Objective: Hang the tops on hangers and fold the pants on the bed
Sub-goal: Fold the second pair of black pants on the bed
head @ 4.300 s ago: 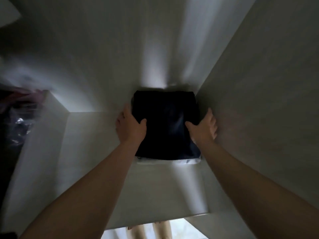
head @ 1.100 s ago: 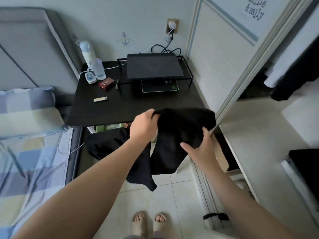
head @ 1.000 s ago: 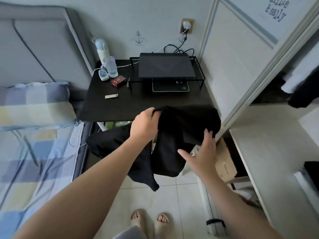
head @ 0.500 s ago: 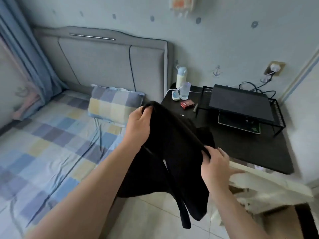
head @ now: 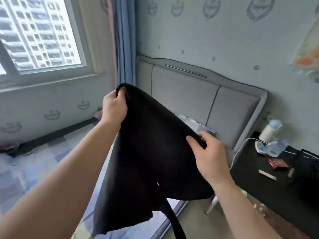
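A black garment (head: pixel 148 152) hangs in the air in front of me, over the edge of the bed (head: pixel 25 169). My left hand (head: pixel 114 107) grips its top edge, raised at the upper left. Lower and to the right, my right hand (head: pixel 207 152) pinches the same edge. The cloth drapes down between my arms, with a dark strip trailing toward the floor. I cannot tell whether it is a top or pants. The bed has a blue checked sheet and a grey padded headboard (head: pixel 198 94).
A black bedside table (head: pixel 276 190) stands at the right with a white bottle (head: pixel 269 131), a red box (head: pixel 278 163), a glass and a cable. A window (head: pixel 39 33) and blue curtain (head: pixel 125 40) are at the left. Clothes lie at the bed's far left edge.
The view has swung left from the wardrobe and table toward the bed and window. Both hands have lifted the black garment higher and spread its top edge wider.
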The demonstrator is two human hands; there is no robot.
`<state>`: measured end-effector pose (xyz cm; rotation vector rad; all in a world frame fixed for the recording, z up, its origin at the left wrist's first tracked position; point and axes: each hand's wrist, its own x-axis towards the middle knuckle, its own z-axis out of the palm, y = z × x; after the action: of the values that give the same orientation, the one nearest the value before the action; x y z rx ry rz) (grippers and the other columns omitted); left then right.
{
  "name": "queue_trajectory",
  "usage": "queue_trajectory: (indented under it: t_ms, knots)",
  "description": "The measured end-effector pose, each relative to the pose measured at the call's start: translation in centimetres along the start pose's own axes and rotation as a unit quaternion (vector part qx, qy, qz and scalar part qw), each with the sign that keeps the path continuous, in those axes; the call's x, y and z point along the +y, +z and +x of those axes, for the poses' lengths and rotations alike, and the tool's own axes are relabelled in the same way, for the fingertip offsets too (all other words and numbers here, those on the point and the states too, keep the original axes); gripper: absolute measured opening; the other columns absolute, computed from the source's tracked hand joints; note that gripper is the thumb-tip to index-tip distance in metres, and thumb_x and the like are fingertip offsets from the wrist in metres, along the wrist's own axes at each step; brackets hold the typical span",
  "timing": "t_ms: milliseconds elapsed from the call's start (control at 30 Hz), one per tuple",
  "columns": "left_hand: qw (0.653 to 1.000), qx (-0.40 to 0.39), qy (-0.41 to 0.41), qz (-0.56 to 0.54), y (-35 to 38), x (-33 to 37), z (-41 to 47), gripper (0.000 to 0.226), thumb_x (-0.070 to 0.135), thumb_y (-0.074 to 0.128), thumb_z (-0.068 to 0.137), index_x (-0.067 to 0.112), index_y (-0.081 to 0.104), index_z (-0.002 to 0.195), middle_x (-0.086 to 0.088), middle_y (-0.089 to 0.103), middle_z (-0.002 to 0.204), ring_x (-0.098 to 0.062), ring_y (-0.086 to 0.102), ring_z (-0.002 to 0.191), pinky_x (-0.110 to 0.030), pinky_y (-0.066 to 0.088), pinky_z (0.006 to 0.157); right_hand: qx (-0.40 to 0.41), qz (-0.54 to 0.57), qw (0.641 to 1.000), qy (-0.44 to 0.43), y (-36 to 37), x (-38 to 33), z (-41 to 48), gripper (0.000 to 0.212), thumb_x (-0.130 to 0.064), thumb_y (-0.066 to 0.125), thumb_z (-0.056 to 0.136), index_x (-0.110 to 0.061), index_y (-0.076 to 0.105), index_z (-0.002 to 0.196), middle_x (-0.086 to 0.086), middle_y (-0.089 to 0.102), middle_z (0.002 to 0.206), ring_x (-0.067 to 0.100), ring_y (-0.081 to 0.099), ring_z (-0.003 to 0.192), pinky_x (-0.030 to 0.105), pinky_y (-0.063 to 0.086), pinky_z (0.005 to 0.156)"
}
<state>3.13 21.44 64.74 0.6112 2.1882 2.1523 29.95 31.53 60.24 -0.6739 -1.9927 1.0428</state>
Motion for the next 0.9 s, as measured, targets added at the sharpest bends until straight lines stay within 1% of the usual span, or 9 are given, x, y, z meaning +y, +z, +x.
queue_trajectory:
  t_ms: [133, 267, 433, 533, 600, 667, 767, 833, 900]
  knots:
    - [0.996, -0.022, -0.06, 0.07, -7.4, -3.4, 4.4, 0.034, 0.036, 0.05, 0.103, 0.015, 0.064, 0.081, 0.0, 0.058, 0.079, -0.018, 0.052, 0.077, -0.032, 0.043, 0.069, -0.09, 0.206, 0.967, 0.123, 9.1, -3.9, 3.2, 0.011, -0.019, 0.068, 0.094, -0.027, 0.074, 0.088, -0.003, 0.076, 0.086, 0.013, 0.073, 0.079, 0.026, 0.056, 0.065]
    - [0.984, -0.05, -0.142, 0.093, -13.7, -9.5, 1.8, 0.04, 0.056, 0.051, 0.099, 0.023, 0.067, 0.115, 0.002, 0.069, 0.113, -0.016, 0.064, 0.107, -0.037, 0.048, 0.1, -0.163, 0.299, 0.897, 0.281, 17.4, -4.5, 5.6, 0.019, -0.002, 0.062, 0.094, -0.014, 0.062, 0.11, 0.014, 0.073, 0.094, 0.025, 0.073, 0.076, 0.038, 0.059, 0.066]
    - [0.92, -0.019, -0.391, -0.022, -18.2, -18.4, -8.1, 0.091, 0.09, 0.056, 0.067, 0.026, 0.054, 0.132, 0.0, 0.065, 0.126, -0.017, 0.063, 0.11, -0.036, 0.049, 0.084, -0.255, 0.345, 0.805, 0.41, 26.6, -3.3, 5.0, 0.024, 0.007, 0.046, 0.099, -0.014, 0.055, 0.105, 0.015, 0.064, 0.082, 0.023, 0.065, 0.065, 0.034, 0.056, 0.06]
    - [0.911, -0.042, -0.407, -0.05, -18.1, -21.9, -12.7, 0.096, 0.087, 0.064, 0.062, 0.024, 0.053, 0.134, 0.007, 0.07, 0.12, -0.003, 0.065, 0.104, -0.026, 0.051, 0.085, -0.31, 0.31, 0.781, 0.444, 30.7, -2.1, 3.4, 0.029, 0.012, 0.038, 0.099, -0.011, 0.057, 0.1, 0.015, 0.06, 0.083, 0.023, 0.06, 0.071, 0.028, 0.055, 0.06]
    - [0.928, -0.004, -0.373, -0.013, -17.2, -23.5, -14.0, 0.115, 0.078, 0.077, 0.06, 0.024, 0.033, 0.151, 0.012, 0.059, 0.14, 0.003, 0.06, 0.114, -0.021, 0.047, 0.098, -0.331, 0.304, 0.755, 0.478, 32.4, -1.4, 3.0, 0.032, 0.011, 0.035, 0.1, -0.011, 0.058, 0.096, 0.015, 0.059, 0.085, 0.022, 0.059, 0.073, 0.025, 0.056, 0.058]
    - [0.925, 0.037, -0.366, 0.094, -16.1, -24.6, -14.6, 0.133, 0.078, 0.08, 0.05, 0.036, 0.013, 0.157, 0.006, 0.035, 0.158, -0.011, 0.043, 0.138, -0.038, 0.037, 0.116, -0.342, 0.31, 0.726, 0.509, 33.3, -1.0, 3.2, 0.032, 0.01, 0.032, 0.1, -0.009, 0.058, 0.097, 0.017, 0.059, 0.088, 0.023, 0.059, 0.076, 0.026, 0.057, 0.064]
    - [0.89, 0.086, -0.425, 0.14, -14.5, -27.1, -15.4, 0.142, 0.074, 0.081, 0.043, 0.04, 0.0, 0.155, -0.001, 0.04, 0.153, -0.025, 0.046, 0.137, -0.048, 0.04, 0.113, -0.345, 0.332, 0.695, 0.537, 34.0, -0.8, 4.8, 0.031, 0.01, 0.03, 0.101, -0.005, 0.058, 0.099, 0.019, 0.059, 0.093, 0.024, 0.061, 0.079, 0.025, 0.059, 0.059]
    - [0.874, 0.077, -0.466, 0.11, -13.5, -29.0, -15.9, 0.12, 0.063, 0.082, 0.056, 0.021, 0.026, 0.154, -0.002, 0.058, 0.138, -0.022, 0.058, 0.123, -0.045, 0.047, 0.107, -0.34, 0.359, 0.675, 0.548, 34.2, -0.6, 6.5, 0.03, 0.009, 0.031, 0.101, -0.002, 0.058, 0.108, 0.02, 0.06, 0.098, 0.024, 0.062, 0.082, 0.023, 0.06, 0.06]
    - [0.875, 0.058, -0.459, 0.144, -12.4, -30.3, -15.9, 0.045, 0.045, 0.078, 0.079, 0.022, 0.067, 0.115, 0.004, 0.071, 0.112, -0.015, 0.066, 0.106, -0.04, 0.052, 0.099, -0.333, 0.381, 0.663, 0.552, 34.2, -0.2, 8.2, 0.032, 0.009, 0.033, 0.101, -0.001, 0.056, 0.122, 0.022, 0.06, 0.109, 0.025, 0.064, 0.087, 0.024, 0.059, 0.078]
